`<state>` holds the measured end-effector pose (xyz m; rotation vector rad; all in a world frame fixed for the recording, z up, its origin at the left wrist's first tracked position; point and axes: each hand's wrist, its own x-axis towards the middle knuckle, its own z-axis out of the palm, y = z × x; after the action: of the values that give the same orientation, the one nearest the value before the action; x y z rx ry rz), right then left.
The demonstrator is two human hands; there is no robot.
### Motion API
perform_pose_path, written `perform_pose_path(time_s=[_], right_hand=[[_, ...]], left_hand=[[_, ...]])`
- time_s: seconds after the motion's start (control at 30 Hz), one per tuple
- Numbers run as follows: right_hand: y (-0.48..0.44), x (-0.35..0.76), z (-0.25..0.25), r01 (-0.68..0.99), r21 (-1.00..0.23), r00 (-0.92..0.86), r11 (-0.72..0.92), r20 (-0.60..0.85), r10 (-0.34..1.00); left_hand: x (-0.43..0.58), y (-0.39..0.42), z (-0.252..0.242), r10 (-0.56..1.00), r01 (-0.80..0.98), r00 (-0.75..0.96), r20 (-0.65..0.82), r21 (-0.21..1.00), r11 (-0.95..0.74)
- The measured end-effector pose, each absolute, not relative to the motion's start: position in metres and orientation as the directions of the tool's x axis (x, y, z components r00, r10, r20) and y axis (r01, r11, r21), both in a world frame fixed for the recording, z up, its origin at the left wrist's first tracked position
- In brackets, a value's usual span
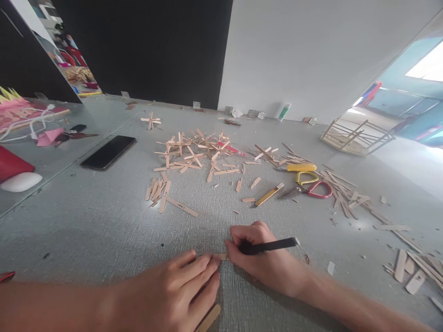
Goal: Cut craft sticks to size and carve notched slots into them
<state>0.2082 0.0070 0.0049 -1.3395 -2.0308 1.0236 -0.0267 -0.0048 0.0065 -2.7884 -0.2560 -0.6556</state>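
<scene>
My left hand (183,290) presses its fingertips on a wooden craft stick (223,257) lying on the table; the thumb is hidden. Most of that stick is covered by my hands. In my right hand (265,251), pinched between thumb and fingers, is a black pen-shaped tool (273,246) with a silvery rear end. Its tip, hidden behind my fingers, is at the right part of the stick. Another craft stick (209,319) pokes out below my left hand. A stick with slots cut in it (182,207) lies farther off, beside a small pile of cut pieces (157,190).
Glued stick shapes (197,150) lie heaped mid-table. Right of them are a yellow utility knife (301,167), scissors (306,188) and a yellow-handled blade tool (269,194). A phone (109,152) lies left; a stick frame (356,138) stands far right. Panels (155,50) rise behind.
</scene>
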Motion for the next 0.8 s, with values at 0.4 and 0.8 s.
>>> perform_pose_path(time_s=[0.4,0.8], right_hand=[[0.0026,0.2107,0.0002,0.518,-0.841,-0.379,0.159,-0.059,0.923],[0.0040,0.2089,-0.0001,0.514,-0.842,-0.372,0.162,-0.049,0.927]], left_hand=[[-0.0271,-0.0024,0.0032,0.086,0.204,0.894,0.440,-0.228,-0.952],[-0.0272,-0.0041,0.0016,0.090,0.211,0.895,0.437,-0.237,-0.948]])
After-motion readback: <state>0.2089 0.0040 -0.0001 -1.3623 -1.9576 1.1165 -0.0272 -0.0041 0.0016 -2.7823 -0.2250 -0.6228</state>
